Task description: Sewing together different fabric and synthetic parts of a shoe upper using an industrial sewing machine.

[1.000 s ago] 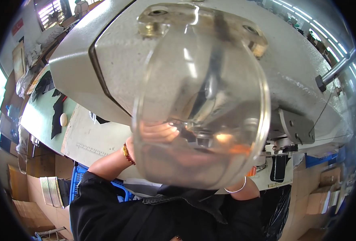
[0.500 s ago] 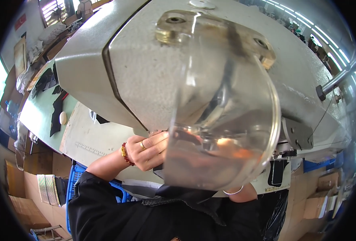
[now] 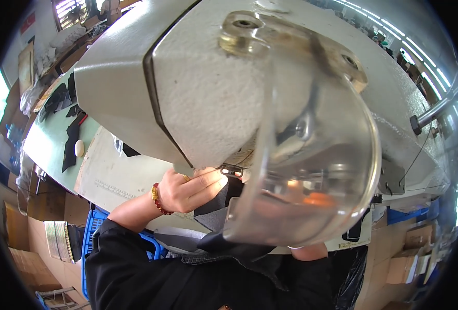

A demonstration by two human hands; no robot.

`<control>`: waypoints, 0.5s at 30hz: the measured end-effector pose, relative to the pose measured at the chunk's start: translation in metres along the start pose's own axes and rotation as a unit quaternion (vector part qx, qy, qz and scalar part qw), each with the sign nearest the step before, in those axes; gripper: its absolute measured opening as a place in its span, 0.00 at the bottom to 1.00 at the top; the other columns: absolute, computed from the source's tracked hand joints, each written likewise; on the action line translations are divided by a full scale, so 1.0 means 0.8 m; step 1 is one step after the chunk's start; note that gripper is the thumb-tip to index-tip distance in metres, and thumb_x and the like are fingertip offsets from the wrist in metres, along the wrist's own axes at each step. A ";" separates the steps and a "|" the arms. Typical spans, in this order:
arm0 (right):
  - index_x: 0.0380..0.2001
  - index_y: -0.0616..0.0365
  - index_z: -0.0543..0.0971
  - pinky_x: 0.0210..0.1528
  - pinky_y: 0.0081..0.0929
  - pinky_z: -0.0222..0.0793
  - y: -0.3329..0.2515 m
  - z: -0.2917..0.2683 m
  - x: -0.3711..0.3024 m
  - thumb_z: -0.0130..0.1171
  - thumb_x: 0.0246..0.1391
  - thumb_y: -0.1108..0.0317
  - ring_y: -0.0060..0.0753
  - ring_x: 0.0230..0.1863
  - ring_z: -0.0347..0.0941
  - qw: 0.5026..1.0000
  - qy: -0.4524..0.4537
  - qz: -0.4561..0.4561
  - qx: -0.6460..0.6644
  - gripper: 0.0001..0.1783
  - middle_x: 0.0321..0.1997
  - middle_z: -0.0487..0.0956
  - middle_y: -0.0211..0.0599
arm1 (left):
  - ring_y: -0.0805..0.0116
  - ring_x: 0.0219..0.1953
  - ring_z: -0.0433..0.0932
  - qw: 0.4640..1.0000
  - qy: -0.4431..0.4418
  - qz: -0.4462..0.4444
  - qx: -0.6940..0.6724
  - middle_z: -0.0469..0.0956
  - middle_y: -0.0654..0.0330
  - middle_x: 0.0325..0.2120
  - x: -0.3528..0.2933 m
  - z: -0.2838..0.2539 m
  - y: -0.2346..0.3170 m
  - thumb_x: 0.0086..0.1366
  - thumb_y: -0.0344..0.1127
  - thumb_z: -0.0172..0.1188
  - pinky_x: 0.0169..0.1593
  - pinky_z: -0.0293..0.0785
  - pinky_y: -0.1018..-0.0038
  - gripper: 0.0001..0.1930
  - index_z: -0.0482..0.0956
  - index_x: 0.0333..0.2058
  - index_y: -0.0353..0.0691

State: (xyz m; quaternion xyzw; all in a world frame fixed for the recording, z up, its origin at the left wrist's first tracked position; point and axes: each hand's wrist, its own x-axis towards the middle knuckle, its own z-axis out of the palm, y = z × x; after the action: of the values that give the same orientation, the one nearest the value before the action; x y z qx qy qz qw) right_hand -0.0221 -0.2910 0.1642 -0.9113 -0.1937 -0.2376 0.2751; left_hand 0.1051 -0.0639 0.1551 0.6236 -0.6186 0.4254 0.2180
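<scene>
Just below the pale sewing machine's head, my left hand has its fingers pressed together on a piece of dark fabric. Its fingertips are close to a small lit metal part under the head. The fabric runs down toward my lap, with a grey edge showing. A clear curved guard covers the middle right and blurs what lies behind it. My right forearm comes up beneath the guard; its hand is smeared behind the plastic, so its fingers cannot be made out.
Left of the machine, dark fabric scraps and a white oval object lie on a pale green table. A blue plastic basket stands below the table edge. Cardboard boxes stand at the right. A metal rod juts in there.
The machine head and guard sit further right in the picture. More dark fabric and the lit metal part now show beside my left fingers, which remain at the fabric.
</scene>
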 end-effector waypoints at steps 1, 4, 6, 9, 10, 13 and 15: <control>0.30 0.61 0.78 0.24 0.35 0.68 0.000 -0.001 0.000 0.58 0.53 0.70 0.44 0.23 0.74 1.000 -0.001 -0.004 -0.008 0.05 0.24 0.75 0.46 | 0.83 0.21 0.76 1.000 -0.013 0.002 0.005 0.84 0.62 0.38 0.000 -0.002 0.000 0.48 0.24 0.62 0.16 0.59 0.85 0.14 0.85 0.37 0.42; 0.29 0.61 0.78 0.24 0.35 0.68 -0.001 -0.003 -0.001 0.58 0.52 0.70 0.43 0.23 0.74 0.999 -0.003 -0.013 -0.035 0.05 0.23 0.74 0.45 | 0.85 0.18 0.73 1.000 -0.024 -0.013 0.001 0.84 0.63 0.40 0.002 -0.005 0.000 0.48 0.24 0.62 0.14 0.61 0.84 0.14 0.85 0.37 0.43; 0.28 0.60 0.77 0.24 0.35 0.69 -0.001 -0.004 0.000 0.57 0.52 0.70 0.43 0.23 0.74 0.998 -0.005 -0.024 -0.056 0.05 0.23 0.74 0.43 | 0.81 0.20 0.76 0.999 -0.029 -0.019 -0.004 0.83 0.62 0.39 0.006 -0.007 0.000 0.48 0.24 0.62 0.17 0.68 0.82 0.14 0.84 0.36 0.41; 0.27 0.60 0.77 0.24 0.35 0.69 0.000 -0.004 0.000 0.56 0.52 0.70 0.42 0.23 0.75 0.993 -0.004 -0.040 -0.107 0.05 0.22 0.74 0.42 | 0.76 0.24 0.78 0.999 -0.021 -0.022 -0.031 0.83 0.62 0.37 0.014 -0.010 0.001 0.48 0.25 0.62 0.22 0.74 0.79 0.13 0.84 0.36 0.40; 0.26 0.60 0.77 0.24 0.35 0.70 0.000 -0.003 0.000 0.56 0.51 0.70 0.42 0.23 0.75 0.991 -0.005 -0.048 -0.128 0.05 0.22 0.74 0.41 | 0.76 0.24 0.78 0.999 -0.020 -0.023 -0.031 0.83 0.62 0.37 0.016 -0.012 0.002 0.48 0.25 0.62 0.22 0.74 0.79 0.13 0.84 0.36 0.40; 0.25 0.59 0.77 0.24 0.35 0.70 0.002 -0.003 -0.001 0.56 0.51 0.70 0.41 0.23 0.75 0.975 -0.002 -0.076 -0.208 0.05 0.22 0.73 0.40 | 0.71 0.28 0.80 0.998 -0.041 -0.035 -0.038 0.82 0.61 0.35 0.020 -0.016 0.003 0.47 0.25 0.62 0.27 0.77 0.76 0.13 0.83 0.35 0.38; 0.24 0.59 0.76 0.25 0.35 0.71 0.003 -0.002 -0.002 0.55 0.51 0.70 0.41 0.23 0.75 0.955 -0.002 -0.098 -0.280 0.05 0.21 0.73 0.39 | 0.71 0.30 0.80 0.998 -0.028 -0.039 -0.042 0.81 0.61 0.35 0.021 -0.017 0.003 0.47 0.25 0.62 0.30 0.77 0.76 0.12 0.83 0.34 0.39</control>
State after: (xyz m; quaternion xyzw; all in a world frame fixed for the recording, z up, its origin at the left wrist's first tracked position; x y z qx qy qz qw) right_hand -0.0227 -0.2939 0.1637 -0.9286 -0.2084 -0.3065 -0.0159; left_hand 0.0972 -0.0636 0.1752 0.6492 -0.6172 0.3727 0.2423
